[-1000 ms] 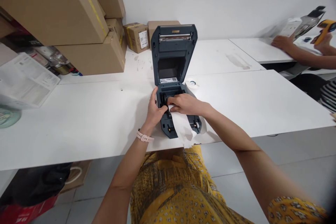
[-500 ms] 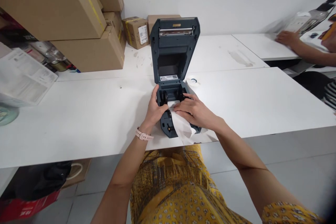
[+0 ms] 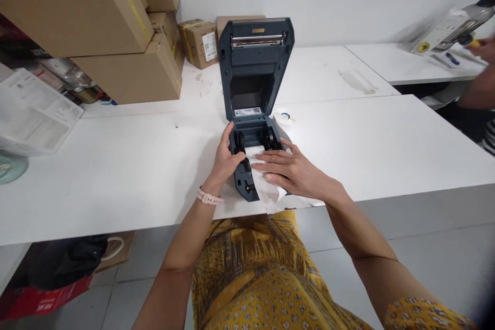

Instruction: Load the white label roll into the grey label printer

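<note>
A dark label printer [image 3: 238, 180] sits near the table's front edge with its lid [image 3: 256, 56] raised. My left hand [image 3: 224, 162] grips the left wall of its base, thumb over the rim and forefinger along the outside. A white paper strip [image 3: 266, 188] runs out of the base and hangs crumpled at the front. Over this strip, my right hand [image 3: 297, 167] lies with its fingers stretched out and a little apart. Black roll holders [image 3: 268, 137] stand inside the base behind the paper.
Beside the printer's hinge lies a white roll [image 3: 285, 117]. Cardboard boxes [image 3: 127, 75] are stacked at the back left, near a plastic-wrapped pack [image 3: 40, 113]. Another person's arm [image 3: 479, 87] is at the far right, by a white box [image 3: 441, 33].
My right hand has shifted slightly right and its fingers have straightened, so more paper shows. My left hand stays on the printer. The other person's arm has drawn back to the right.
</note>
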Demonstrator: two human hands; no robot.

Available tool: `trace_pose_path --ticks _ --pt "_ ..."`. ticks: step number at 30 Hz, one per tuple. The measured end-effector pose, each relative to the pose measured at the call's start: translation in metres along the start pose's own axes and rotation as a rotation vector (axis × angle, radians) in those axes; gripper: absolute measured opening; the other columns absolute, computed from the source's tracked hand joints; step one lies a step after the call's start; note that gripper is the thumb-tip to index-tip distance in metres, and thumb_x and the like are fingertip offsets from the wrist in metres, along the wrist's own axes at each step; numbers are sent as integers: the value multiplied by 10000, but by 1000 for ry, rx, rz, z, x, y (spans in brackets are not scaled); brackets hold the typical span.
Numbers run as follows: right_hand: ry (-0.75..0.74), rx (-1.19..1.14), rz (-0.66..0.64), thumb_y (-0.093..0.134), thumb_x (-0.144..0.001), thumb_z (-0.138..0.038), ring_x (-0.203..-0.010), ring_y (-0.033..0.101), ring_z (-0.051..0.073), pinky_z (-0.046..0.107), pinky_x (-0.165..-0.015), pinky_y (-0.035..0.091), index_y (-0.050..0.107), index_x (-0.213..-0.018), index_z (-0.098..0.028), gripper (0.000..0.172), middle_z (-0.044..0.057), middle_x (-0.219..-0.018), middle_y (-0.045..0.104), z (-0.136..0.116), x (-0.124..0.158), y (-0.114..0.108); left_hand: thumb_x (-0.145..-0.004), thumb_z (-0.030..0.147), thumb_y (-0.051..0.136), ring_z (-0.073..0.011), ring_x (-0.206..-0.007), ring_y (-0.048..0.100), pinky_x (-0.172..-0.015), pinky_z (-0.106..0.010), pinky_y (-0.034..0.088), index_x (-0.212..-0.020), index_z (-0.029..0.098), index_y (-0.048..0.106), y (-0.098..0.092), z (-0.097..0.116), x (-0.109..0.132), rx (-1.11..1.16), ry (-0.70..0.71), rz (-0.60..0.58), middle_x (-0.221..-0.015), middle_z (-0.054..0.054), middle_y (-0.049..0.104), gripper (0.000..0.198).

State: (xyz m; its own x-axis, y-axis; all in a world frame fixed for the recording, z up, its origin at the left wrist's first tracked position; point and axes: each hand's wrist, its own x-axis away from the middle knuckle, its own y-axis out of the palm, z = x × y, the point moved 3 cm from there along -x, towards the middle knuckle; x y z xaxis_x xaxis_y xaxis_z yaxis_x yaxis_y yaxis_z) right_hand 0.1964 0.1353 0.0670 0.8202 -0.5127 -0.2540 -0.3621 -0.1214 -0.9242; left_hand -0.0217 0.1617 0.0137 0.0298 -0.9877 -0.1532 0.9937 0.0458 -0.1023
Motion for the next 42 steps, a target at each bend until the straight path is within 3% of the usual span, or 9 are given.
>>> trace_pose_path --ticks 6,21,29,35,42 --pt "6 41 21 552 -1081 -489 -1559 467 324 680 -1312 201 624 -1489 -309 452 73 -1599 589 -4 5 3 -772 219 744 -341 -1591 400 -1304 -508 372 -1592 298 398 0 0 -1 0 15 2 -1685 -76 470 894" --pt "21 98 69 604 -1020 -607 -1634 329 332 689 -1317 190 580 -1524 -316 583 72 -1678 485 -16 19 11 -794 195 742 -312 -1621 346 -1342 -503 295 -1577 323 421 0 -1 0 -36 16 21 -1739 -52 384 856" --pt "49 120 137 620 -1022 -579 -1599 401 325 662 -1313 223 603 -1492 -326 535 53 -1659 511 -22 24 17 -791 174 755 -320 -1645 294 -1356 -543 240 -1572 336 442 0 -9 -2 -18 4 19 -1731 -44 391 856" --pt "42 80 300 626 -1056 -428 -1331 685 261 602 -1288 287 648 -1424 -292 392 65 -1469 705 -35 30 20 -788 166 749 -315 -1644 298 -1363 -530 228 -1574 337 446 -1 -12 -3 -16 11 16 -1726 -41 399 860" --pt "42 88 389 656 -1044 -357 -1262 727 239 549 -1230 387 680 -1359 -252 333 78 -1395 753 -45 32 21 -793 196 748 -317 -1640 308 -1360 -527 238 -1574 336 444 0 -11 -3 -52 10 21 -1739 -41 381 850"
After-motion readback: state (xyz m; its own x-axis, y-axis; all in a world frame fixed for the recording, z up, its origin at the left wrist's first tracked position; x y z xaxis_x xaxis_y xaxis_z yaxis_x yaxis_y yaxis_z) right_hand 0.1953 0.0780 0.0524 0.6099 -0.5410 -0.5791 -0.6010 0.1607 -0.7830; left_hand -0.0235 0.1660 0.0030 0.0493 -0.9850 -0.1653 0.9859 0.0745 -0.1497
